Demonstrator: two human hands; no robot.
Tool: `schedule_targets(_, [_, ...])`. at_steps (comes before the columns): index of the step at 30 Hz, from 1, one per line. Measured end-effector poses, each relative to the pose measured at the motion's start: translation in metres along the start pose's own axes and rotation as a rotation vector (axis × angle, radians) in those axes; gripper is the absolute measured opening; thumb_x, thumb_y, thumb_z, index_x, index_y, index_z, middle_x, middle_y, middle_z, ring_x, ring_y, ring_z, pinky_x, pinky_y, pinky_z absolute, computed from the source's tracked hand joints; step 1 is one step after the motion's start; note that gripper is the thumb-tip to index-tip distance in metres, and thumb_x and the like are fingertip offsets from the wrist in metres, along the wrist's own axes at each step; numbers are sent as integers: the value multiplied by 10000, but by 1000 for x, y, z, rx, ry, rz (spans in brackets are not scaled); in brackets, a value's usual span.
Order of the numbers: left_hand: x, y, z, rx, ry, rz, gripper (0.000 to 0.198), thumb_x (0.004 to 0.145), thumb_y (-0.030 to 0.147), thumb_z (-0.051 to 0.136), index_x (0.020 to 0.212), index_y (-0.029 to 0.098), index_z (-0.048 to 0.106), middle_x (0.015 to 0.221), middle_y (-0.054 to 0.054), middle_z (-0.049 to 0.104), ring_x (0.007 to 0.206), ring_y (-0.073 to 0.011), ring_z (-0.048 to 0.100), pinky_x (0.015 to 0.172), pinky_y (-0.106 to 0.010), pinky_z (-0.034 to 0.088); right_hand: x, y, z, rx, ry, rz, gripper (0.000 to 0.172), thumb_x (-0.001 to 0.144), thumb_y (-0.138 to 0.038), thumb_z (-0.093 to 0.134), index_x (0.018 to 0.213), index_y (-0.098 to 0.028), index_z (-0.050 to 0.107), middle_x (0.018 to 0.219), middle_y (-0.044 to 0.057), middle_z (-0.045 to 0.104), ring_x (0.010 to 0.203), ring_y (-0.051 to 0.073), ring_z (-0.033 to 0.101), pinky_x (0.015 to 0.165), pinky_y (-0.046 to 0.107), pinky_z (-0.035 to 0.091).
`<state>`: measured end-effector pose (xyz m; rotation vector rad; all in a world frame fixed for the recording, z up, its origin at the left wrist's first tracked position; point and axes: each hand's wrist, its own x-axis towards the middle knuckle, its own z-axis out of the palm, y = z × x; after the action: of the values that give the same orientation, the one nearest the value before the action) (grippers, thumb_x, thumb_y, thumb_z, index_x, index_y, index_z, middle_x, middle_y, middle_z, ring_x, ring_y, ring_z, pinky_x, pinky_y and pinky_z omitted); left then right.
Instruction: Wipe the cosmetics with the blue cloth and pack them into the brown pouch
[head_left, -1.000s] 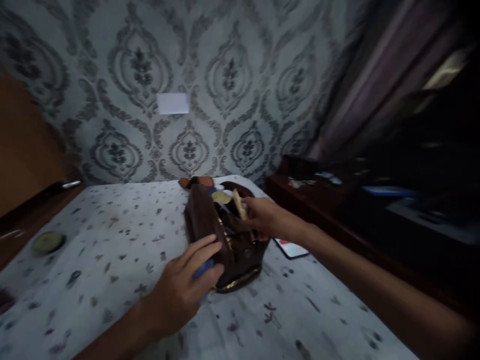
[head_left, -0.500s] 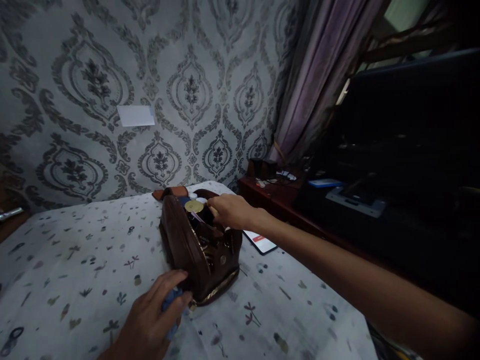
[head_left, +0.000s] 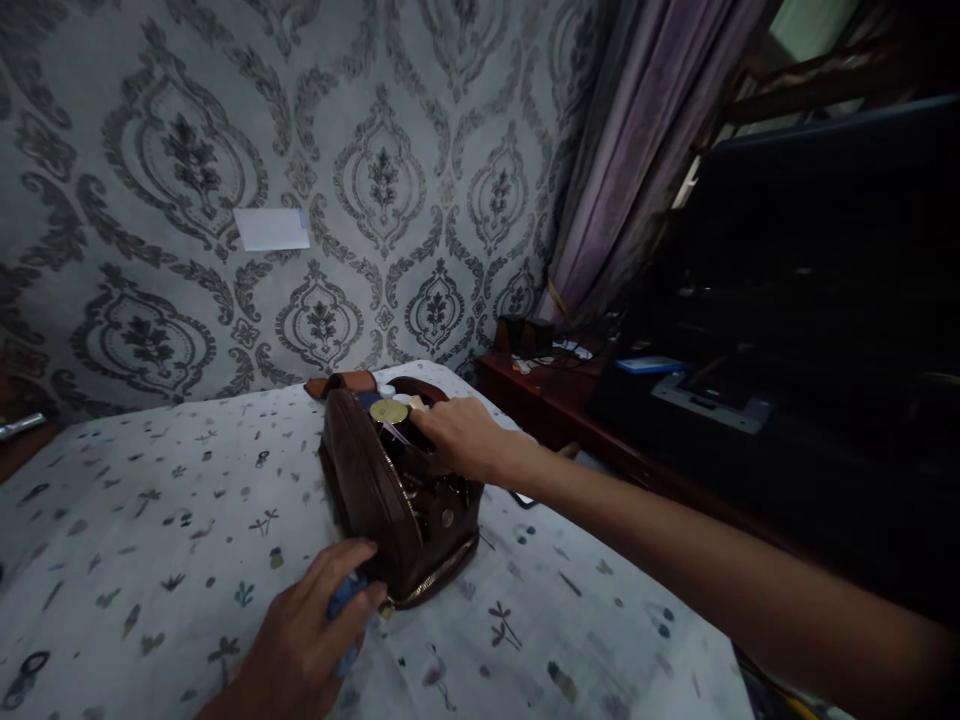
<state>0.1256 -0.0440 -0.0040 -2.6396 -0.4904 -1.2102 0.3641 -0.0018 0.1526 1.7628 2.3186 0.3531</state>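
A brown handbag [head_left: 367,480] stands unzipped on the patterned white cloth, with a gold round lid [head_left: 388,411] and white caps [head_left: 387,391] showing in its opening. My right hand [head_left: 461,437] is over the bag's right side, fingers curled down and partly hidden. A small pale tan piece [head_left: 417,403] shows by its fingertips; I cannot tell what it is. My left hand [head_left: 307,615] is curled round a crumpled blue thing [head_left: 346,605], its fingertips close to the bag's near corner and gold zip [head_left: 439,580].
A phone [head_left: 525,499] lies mostly behind my right forearm. Just beyond that forearm, a brown tip [head_left: 568,451] sticks out. An orange-brown strap [head_left: 352,382] lies behind the bag. At right are a dark red table [head_left: 540,385] and a large black screen [head_left: 810,260].
My right hand has moved slightly right and toward me over the bag, covering more of the phone. The brown tip now shows beyond my forearm. My left hand has barely moved.
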Motion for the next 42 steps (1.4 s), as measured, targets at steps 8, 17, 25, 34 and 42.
schedule_targets(8, [2, 3, -2, -47, -25, -28, 396, 811, -36, 418, 1085, 140, 643, 1232, -180, 609, 1207, -248, 589, 850, -348, 618, -2, 3, -9, -23, -83, -78, 266, 900, -294, 601, 1059, -130, 737, 979, 196, 763, 990, 297, 729, 763, 324, 516])
schedule_targets(17, [7, 1, -7, -54, -5, -53, 352, 838, -33, 422, 1049, 149, 637, 1174, -165, 638, 1145, -230, 627, 839, -307, 605, -12, 3, -12, 201, 8, 97, 294, 984, -246, 450, 957, -192, 738, 955, 115, 761, 882, 238, 713, 604, 272, 359])
schedule_targets(25, [10, -3, -13, -71, -53, -112, 342, 864, 19, 422, 1096, 172, 621, 1181, -156, 646, 1077, -223, 649, 764, -288, 597, -17, 0, -5, 478, 84, 50, 401, 1025, -383, 430, 894, -145, 725, 779, 48, 699, 707, 138, 597, 600, 234, 321])
schedule_targets(34, [5, -7, -7, -93, -35, -111, 349, 877, 30, 415, 1110, 188, 621, 1170, -139, 636, 1054, -199, 655, 715, -245, 589, 6, -1, -10, 76, -37, 53, 240, 877, -180, 613, 1089, -128, 712, 1088, 186, 745, 1055, 314, 706, 764, 322, 508])
schedule_targets(42, [20, -4, -23, -71, -38, -131, 335, 897, 43, 445, 1131, 187, 638, 1136, -142, 643, 1055, -208, 639, 770, -264, 573, 13, -5, -11, 127, -37, 100, 414, 818, -75, 615, 1231, -66, 592, 1139, 218, 725, 1114, 331, 689, 814, 352, 532])
